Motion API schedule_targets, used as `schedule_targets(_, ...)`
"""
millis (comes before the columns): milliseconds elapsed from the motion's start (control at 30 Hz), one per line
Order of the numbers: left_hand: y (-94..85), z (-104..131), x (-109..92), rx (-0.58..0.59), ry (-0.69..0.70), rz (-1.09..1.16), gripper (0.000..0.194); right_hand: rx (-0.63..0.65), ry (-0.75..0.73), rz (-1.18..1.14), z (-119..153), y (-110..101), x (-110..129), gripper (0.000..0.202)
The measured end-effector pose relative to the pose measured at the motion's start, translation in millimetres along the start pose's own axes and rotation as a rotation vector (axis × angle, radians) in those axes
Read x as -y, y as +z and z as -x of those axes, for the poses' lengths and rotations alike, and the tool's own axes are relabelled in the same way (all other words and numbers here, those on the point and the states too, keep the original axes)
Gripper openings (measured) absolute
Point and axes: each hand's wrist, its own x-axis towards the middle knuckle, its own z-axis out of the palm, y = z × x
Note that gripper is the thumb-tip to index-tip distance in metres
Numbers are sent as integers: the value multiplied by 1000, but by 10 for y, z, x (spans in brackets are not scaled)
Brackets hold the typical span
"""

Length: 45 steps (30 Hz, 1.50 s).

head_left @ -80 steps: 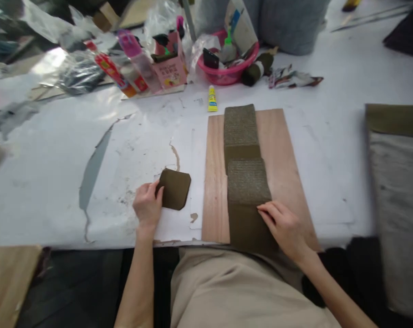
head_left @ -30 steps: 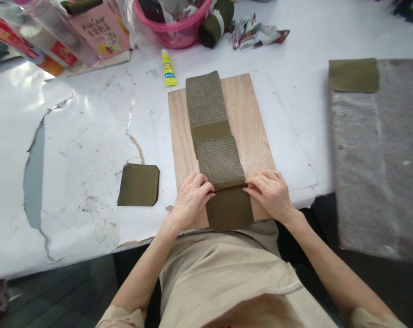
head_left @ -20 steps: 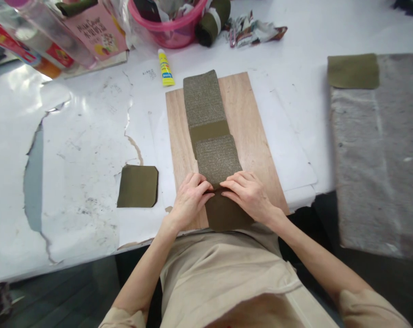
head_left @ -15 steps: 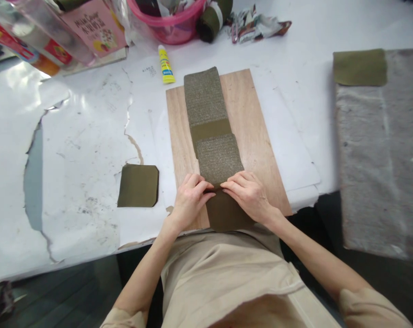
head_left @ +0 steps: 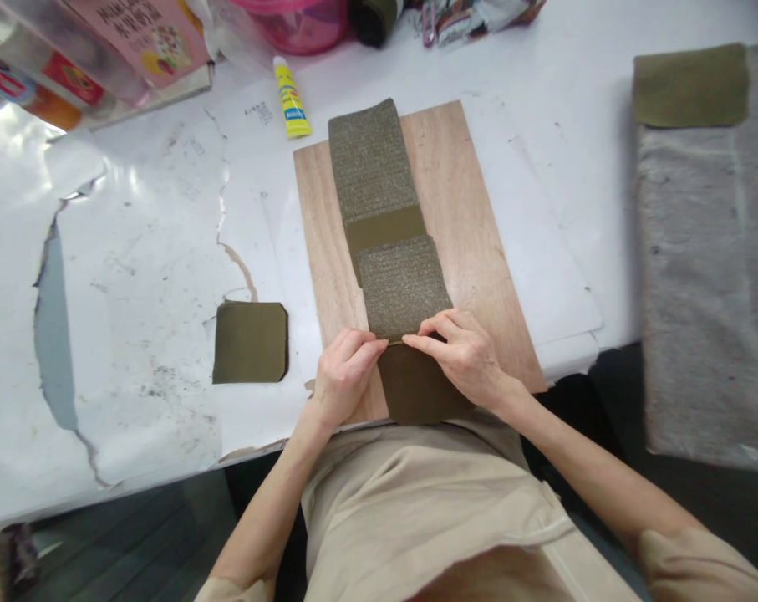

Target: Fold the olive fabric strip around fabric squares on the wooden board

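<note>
A long olive strip [head_left: 388, 230] of leather-like material lies lengthwise on a wooden board [head_left: 466, 201]. Two rough, grainy panels show on it, with a smooth band between them and a smooth section [head_left: 419, 389] nearest my body. My left hand [head_left: 347, 368] is closed, its fingertips pinching the left end of the seam below the nearer rough panel. On the same seam, my right hand [head_left: 463, 355] presses with index finger and thumb tips close together, its other fingers bent. What lies under the fingertips is hidden. A stack of olive squares with cut corners [head_left: 251, 343] sits left of the board.
A yellow glue tube [head_left: 292, 99] lies beyond the board. Behind it stand a pink basket [head_left: 303, 25], bottles, and a pink box [head_left: 146, 38]. A grey slab with an olive patch [head_left: 710, 276] is at the right. The white table covering [head_left: 146, 251] is torn at left.
My right hand's fingers have lifted and bent more, with the fingertips still at the seam. My left thumb has drawn in against its fingers. The view has shifted slightly.
</note>
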Motion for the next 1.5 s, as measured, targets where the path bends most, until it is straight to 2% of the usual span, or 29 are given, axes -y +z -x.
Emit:
schedule_targets(433, -20, 61, 39, 80, 60, -72, 31, 54, 48, -32, 4, -10, 0, 27)
schedule_targets(1000, -17, 90, 38, 89, 104, -169, 37, 74, 27, 15, -1, -16, 0, 26)
schedule_targets(1367, -21, 38, -81, 109, 118, -270, 35, 81, 12, 71, -11, -14, 12, 25)
schedule_targets(1500, -7, 90, -75, 107, 104, -303, 35, 63, -1, 104, -10, -2, 13, 24)
